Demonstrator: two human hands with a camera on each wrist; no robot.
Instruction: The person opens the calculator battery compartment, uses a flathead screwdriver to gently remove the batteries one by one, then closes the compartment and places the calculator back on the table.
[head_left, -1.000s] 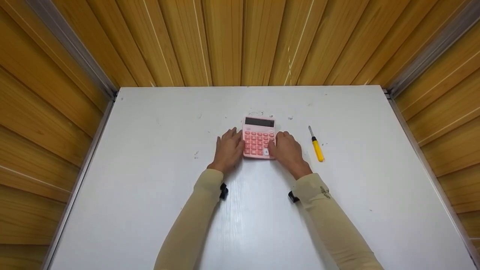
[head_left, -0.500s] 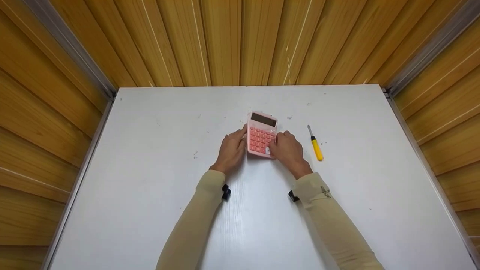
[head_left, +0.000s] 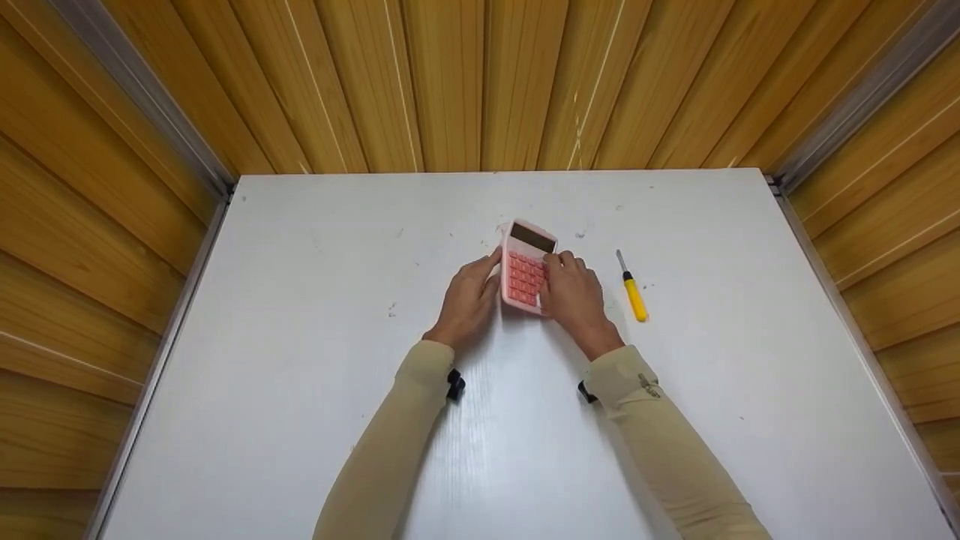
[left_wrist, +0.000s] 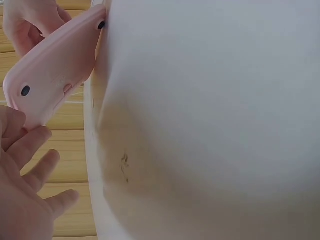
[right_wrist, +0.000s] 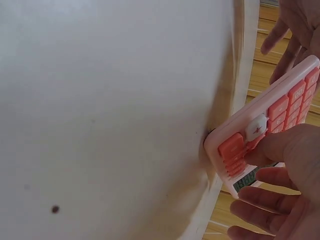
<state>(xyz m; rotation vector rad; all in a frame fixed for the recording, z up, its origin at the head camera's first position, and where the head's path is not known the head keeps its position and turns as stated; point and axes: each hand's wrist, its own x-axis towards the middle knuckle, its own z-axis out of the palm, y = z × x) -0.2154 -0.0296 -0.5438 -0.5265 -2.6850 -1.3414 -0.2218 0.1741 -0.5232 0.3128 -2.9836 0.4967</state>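
A pink calculator (head_left: 523, 279) stands tilted on the white table, its left side raised. At its left edge, my left hand (head_left: 466, 296) holds on with thumb and forefinger; the other fingers are spread in the left wrist view, where the calculator's back (left_wrist: 62, 65) shows two dark feet. My right hand (head_left: 576, 296) grips the right side. In the right wrist view its thumb presses on the keys beside the white key (right_wrist: 256, 127), while the fingers are around the edge near the lit display (right_wrist: 246, 181).
A yellow-handled screwdriver (head_left: 634, 296) lies to the right of my right hand, its tip towards the back. Wood-patterned panels (head_left: 450, 90) stand behind the table (head_left: 300, 375) and along both sides.
The calculator has gone from nearly flat to tilted, its left side rising and shifting right. My left hand moved right with it; my right fingers moved slightly up its right side.
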